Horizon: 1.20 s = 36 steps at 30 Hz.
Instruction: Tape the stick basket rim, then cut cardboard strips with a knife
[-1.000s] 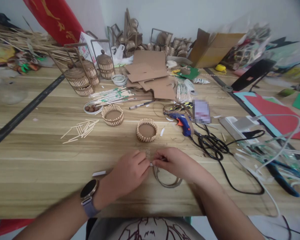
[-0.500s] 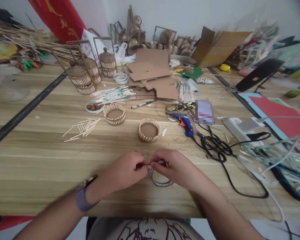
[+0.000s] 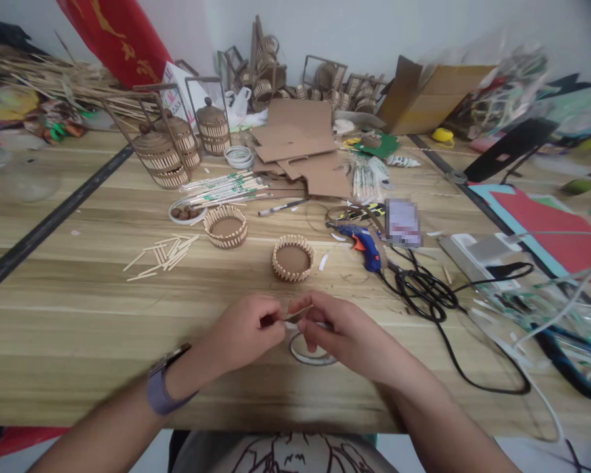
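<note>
A thin whitish ring [image 3: 310, 359], like a narrow tape roll, hangs beneath my right hand [image 3: 342, 332], whose thumb and fingers hold its upper part. My left hand [image 3: 251, 332], with a watch on the wrist, is closed in a pinch on a short pale strip [image 3: 290, 324] that runs across to the right fingertips. Whether strip and ring are one piece I cannot tell. Just beyond the hands stands a round brown tray [image 3: 293, 263] edged with upright wooden sticks. A second stick-edged tray [image 3: 225, 227] sits farther left.
Loose cut sticks [image 3: 165, 255] lie at left, near a dish of brown balls [image 3: 187, 211]. On the right are a blue glue gun [image 3: 367, 246], a coiled black cable [image 3: 428, 289] and a power strip [image 3: 477, 259]. Cardboard sheets [image 3: 298, 131] and finished lidded baskets [image 3: 213, 128] stand behind.
My hands have drawn slightly apart, the left one moving a little left. My right fingers have lifted and spread somewhat, and the ring has shifted slightly left.
</note>
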{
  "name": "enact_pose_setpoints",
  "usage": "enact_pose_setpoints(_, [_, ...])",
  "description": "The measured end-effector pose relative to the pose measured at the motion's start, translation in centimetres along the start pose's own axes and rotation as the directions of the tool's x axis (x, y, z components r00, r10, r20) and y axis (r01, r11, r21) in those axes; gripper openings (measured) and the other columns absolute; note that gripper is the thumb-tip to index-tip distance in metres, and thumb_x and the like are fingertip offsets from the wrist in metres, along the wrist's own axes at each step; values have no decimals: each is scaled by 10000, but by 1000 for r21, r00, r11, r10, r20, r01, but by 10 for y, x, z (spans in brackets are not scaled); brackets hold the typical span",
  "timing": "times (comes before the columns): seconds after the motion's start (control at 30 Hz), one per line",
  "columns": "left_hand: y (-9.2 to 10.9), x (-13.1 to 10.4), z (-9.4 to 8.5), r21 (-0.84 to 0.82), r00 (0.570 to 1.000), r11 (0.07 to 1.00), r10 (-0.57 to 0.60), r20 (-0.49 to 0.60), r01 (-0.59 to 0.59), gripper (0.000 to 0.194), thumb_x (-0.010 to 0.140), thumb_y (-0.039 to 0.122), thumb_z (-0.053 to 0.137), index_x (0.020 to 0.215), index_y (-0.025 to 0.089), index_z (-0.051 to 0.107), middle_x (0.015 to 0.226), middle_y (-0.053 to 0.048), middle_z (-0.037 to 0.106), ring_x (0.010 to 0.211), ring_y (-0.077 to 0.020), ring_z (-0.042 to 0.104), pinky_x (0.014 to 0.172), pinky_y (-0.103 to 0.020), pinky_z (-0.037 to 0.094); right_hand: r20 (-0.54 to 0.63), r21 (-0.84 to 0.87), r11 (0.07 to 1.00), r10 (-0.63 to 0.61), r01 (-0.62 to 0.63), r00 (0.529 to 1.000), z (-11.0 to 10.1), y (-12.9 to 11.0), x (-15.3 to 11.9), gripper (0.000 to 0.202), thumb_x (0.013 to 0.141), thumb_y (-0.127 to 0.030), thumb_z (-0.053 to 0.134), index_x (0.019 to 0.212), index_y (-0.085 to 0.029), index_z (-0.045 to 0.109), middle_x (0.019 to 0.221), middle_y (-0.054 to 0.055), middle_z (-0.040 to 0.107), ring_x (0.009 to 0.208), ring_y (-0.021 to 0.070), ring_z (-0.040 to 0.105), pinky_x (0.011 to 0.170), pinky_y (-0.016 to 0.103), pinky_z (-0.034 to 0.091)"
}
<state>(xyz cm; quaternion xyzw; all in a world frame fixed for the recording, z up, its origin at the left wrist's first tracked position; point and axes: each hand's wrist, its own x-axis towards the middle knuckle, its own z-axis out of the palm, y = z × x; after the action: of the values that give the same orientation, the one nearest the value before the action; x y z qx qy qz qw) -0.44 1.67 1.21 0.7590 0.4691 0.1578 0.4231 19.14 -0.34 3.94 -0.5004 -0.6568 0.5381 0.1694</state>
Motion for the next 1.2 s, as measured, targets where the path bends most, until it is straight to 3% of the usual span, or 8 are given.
enact_pose_setpoints(0.37, [4, -4, -13, -249, 985, 961, -144, -91, 118, 172, 746, 312, 477, 616, 205, 510, 579, 43, 461, 598, -139, 443, 549, -244, 325, -222, -255, 947, -253, 195, 942, 23, -3, -15, 102, 923, -168, 436, 872, -249, 471, 691, -40, 652, 565, 109, 582, 547, 208, 390])
enact_pose_setpoints(0.5, [-12, 2, -35, -368, 878, 918, -291, -381, 144, 175, 724, 340, 510, 607, 212, 533, 598, 29, 514, 642, -157, 496, 596, -253, 391, -273, -277, 919, -357, 282, 894, 22, -2, -22, 104, 948, -206, 459, 869, -259, 502, 705, -34, 675, 582, 112, 627, 549, 206, 438])
enact_pose_setpoints(0.57, [-20, 5, -44, -439, 846, 890, -323, -424, 120, 193, 719, 347, 528, 587, 207, 536, 603, 19, 548, 656, -156, 525, 622, -251, 416, -309, -275, 917, -369, 289, 877, 20, 0, -23, 77, 948, -227, 488, 902, -264, 538, 746, -21, 692, 614, 122, 648, 566, 215, 466])
enact_pose_setpoints(0.63, [-23, 5, -47, -445, 912, 884, -293, -288, 143, 213, 743, 372, 552, 620, 199, 570, 609, 25, 569, 609, -137, 515, 581, -233, 398, -348, -224, 937, -335, 269, 876, 17, 1, -23, 62, 946, -255, 521, 972, -267, 576, 797, -5, 714, 671, 138, 677, 595, 227, 496])
enact_pose_setpoints(0.7, [-20, 4, -45, -361, 978, 915, -205, -29, 182, 219, 779, 385, 574, 683, 194, 623, 605, 38, 571, 558, -121, 487, 529, -218, 354, -368, -131, 959, -284, 253, 885, 11, 3, -22, 103, 946, -306, 553, 1027, -262, 598, 810, 9, 727, 708, 152, 693, 619, 239, 516])
enact_pose_setpoints(0.8, [-12, 2, -38, -205, 953, 971, -61, 295, 126, 192, 825, 338, 565, 762, 196, 678, 621, 42, 589, 575, -124, 505, 538, -213, 352, -367, 18, 972, -213, 235, 906, -4, 5, -22, 208, 954, -412, 568, 1059, -239, 616, 778, 30, 739, 638, 150, 656, 569, 246, 502])
enact_pose_setpoints(1.03, [-4, -2, -34, 4, 924, 1000, 22, 381, -26, 202, 869, 228, 519, 962, 192, 694, 772, 10, 699, 704, -161, 625, 627, -227, 421, -394, 190, 956, -132, 221, 910, -34, 10, -19, 373, 892, -552, 633, 1014, -202, 678, 751, 49, 718, 587, 133, 564, 517, 247, 448])
enact_pose_setpoints(1.2, [-13, -2, -19, 202, 915, 931, 226, 333, -303, 233, 930, 151, 487, 980, 236, 698, 937, -8, 745, 859, -185, 679, 756, -267, 477, -290, 204, 962, -117, 180, 950, -33, 8, -12, 402, 882, -554, 634, 1040, -188, 685, 754, 47, 721, 617, 133, 567, 566, 256, 448])
